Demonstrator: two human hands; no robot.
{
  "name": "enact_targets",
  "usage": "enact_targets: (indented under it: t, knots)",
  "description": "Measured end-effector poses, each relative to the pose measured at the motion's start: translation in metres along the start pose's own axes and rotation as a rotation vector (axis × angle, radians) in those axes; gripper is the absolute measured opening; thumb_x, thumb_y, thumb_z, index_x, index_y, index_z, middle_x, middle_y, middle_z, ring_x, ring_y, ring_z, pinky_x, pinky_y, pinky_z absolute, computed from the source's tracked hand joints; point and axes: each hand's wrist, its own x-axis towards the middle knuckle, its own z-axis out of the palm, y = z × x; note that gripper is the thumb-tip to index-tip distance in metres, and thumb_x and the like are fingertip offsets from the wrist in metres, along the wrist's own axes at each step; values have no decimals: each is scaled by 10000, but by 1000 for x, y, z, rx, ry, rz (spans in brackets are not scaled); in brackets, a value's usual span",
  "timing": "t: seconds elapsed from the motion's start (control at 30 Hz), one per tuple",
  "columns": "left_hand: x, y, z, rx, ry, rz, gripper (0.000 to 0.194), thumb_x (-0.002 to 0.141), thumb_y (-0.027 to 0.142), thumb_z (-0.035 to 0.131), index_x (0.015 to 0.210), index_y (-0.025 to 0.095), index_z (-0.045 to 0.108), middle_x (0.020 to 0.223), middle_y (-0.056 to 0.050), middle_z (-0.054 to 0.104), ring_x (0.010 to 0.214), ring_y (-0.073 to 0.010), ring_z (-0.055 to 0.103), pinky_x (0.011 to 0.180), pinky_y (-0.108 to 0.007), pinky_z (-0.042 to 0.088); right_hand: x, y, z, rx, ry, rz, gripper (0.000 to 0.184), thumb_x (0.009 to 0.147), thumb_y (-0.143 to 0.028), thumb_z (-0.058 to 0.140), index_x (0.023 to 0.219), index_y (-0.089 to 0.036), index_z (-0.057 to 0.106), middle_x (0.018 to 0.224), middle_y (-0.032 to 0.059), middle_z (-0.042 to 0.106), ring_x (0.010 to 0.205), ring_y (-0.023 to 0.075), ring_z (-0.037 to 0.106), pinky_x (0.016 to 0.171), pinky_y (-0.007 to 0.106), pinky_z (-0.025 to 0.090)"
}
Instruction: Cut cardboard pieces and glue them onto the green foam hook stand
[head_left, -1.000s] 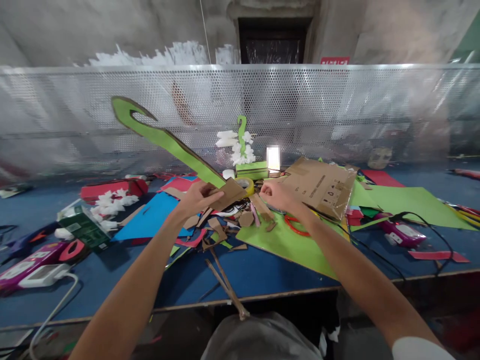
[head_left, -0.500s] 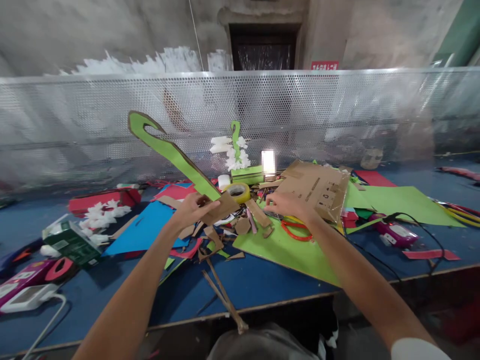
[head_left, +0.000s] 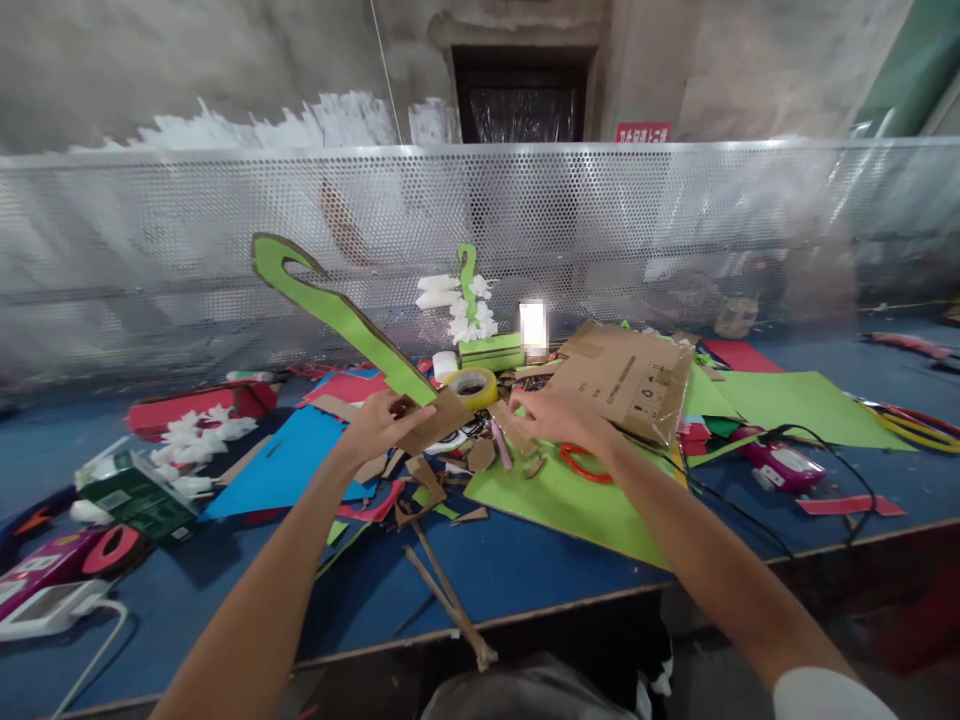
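My left hand [head_left: 384, 425] pinches the brown cardboard base of a lime-green hook-shaped cardboard cutout [head_left: 337, 315], which tilts up to the left above the table. My right hand [head_left: 551, 412] hovers at a brown cardboard strip [head_left: 508, 425], fingers loosely bent and apart; nothing shows in them, and contact with the strip cannot be made out. Beneath that wrist lie red handles [head_left: 581, 465], partly hidden, on a green sheet [head_left: 577, 510]. A roll of yellow tape [head_left: 474, 388] rests between my hands, among cardboard offcuts [head_left: 481, 455].
Behind stands a small green hook [head_left: 468, 275] with white paper flowers on a green base [head_left: 491, 351]. A brown carton [head_left: 622, 375] lies to the right. Blue sheet [head_left: 285, 455], green box [head_left: 139, 490] and purple devices [head_left: 780, 460] surround the work. A perforated metal screen [head_left: 300, 240] borders the table.
My right hand has moved slightly left, away from the red handles and over the brown strip. The left hand keeps its hold on the green cutout, which has dipped a little.
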Motion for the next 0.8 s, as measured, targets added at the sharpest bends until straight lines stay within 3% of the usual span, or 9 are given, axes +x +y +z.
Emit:
enact_targets:
  t: [0.1,0.17,0.27,0.37,0.43,0.57,0.7,0.8]
  knots:
    - [1,4,-2,30,13,20,493,878,630,662,637,212,555,568,-16,519,605,-181,521,551,-290,384,-1,30,-16,-82,90,191,155,958,-245,629,1046,-234,755,862,78,743,733,236,650,682,314,438]
    - [1,6,-2,50,26,48,529,888,624,649,588,217,494,547,-9,491,567,-161,478,543,-292,358,-2,51,-22,-106,128,238,252,962,-261,649,1186,-213,754,1086,138,753,911,283,692,781,342,497]
    - [2,5,-1,74,36,89,558,904,609,637,553,213,461,523,2,453,525,-141,441,532,-297,319,-1,70,-21,-190,64,175,574,936,-369,734,1490,-270,618,1538,169,559,1300,367,600,1006,431,514]
    - [3,-1,1,88,40,110,530,910,587,651,569,202,523,526,-1,480,527,-145,466,531,-293,327,3,79,-13,-296,-26,90,591,962,-335,707,1538,-285,581,1653,143,454,1471,386,461,1159,508,423]
    - [3,-4,1,74,42,121,489,912,569,661,609,196,576,560,-12,543,557,-159,511,547,-290,362,5,84,-11,-304,-8,80,534,989,-209,624,1519,-274,601,1626,118,499,1454,341,489,1170,460,417]
    - [4,-5,1,69,29,136,467,914,576,663,653,191,630,601,-29,617,595,-182,577,572,-290,413,6,92,-16,-282,36,182,628,923,-32,580,1492,-295,624,1567,82,556,1325,267,594,1066,323,475]
    - [3,-1,1,79,-1,133,480,913,621,655,716,185,683,676,-49,699,639,-209,642,590,-295,450,3,90,-27,-316,33,267,568,888,-40,636,1387,-305,701,1417,93,639,1214,256,642,953,284,495]
    - [3,1,2,45,-27,123,472,917,637,649,877,177,750,833,-72,776,734,-240,701,638,-300,494,0,81,-38,-343,86,300,472,928,-70,584,1342,-257,712,1335,126,659,1145,267,654,931,310,492]
